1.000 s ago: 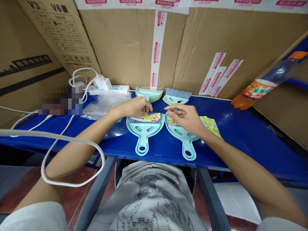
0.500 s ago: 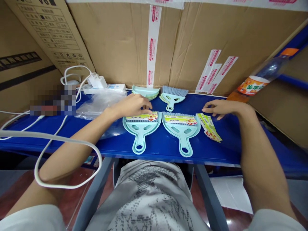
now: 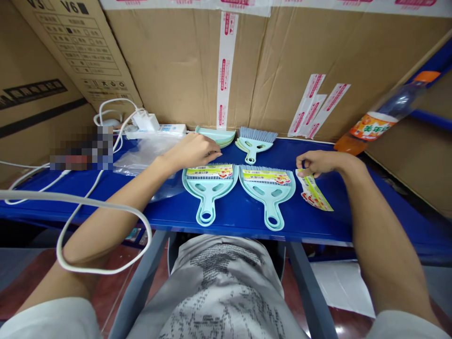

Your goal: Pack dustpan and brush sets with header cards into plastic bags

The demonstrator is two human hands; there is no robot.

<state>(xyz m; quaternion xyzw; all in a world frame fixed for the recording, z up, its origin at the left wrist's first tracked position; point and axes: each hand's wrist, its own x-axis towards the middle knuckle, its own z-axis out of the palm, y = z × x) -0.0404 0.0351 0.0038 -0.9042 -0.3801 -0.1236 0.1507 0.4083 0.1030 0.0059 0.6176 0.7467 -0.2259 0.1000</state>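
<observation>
My right hand (image 3: 316,162) pinches the top end of a yellow-green printed label strip (image 3: 315,190), whose lower end slants toward the table's front. My left hand (image 3: 197,149) is closed, fingers curled, with nothing visible in it; it hovers just behind the left dustpan-and-brush set (image 3: 208,190). Beside that lies a matching right dustpan-and-brush set (image 3: 270,193). Both are pale turquoise, handles toward me, each with a label across its grey bristles. Farther back are stacked dustpans (image 3: 221,135), partly hidden by my left hand, and some stacked small brushes (image 3: 254,141).
A blue table (image 3: 247,230) meets a cardboard wall (image 3: 169,61) at the back. An orange-capped drink bottle (image 3: 374,125) leans at the right. On the left are clear plastic bags (image 3: 148,153), a white power adapter (image 3: 146,121) and a looping white cable (image 3: 102,270) across my forearm.
My right hand has closed on the label strip and shifted it slightly right, turning it. My left hand's fingers have drawn together; it stays behind the left set. The view has shifted slightly.
</observation>
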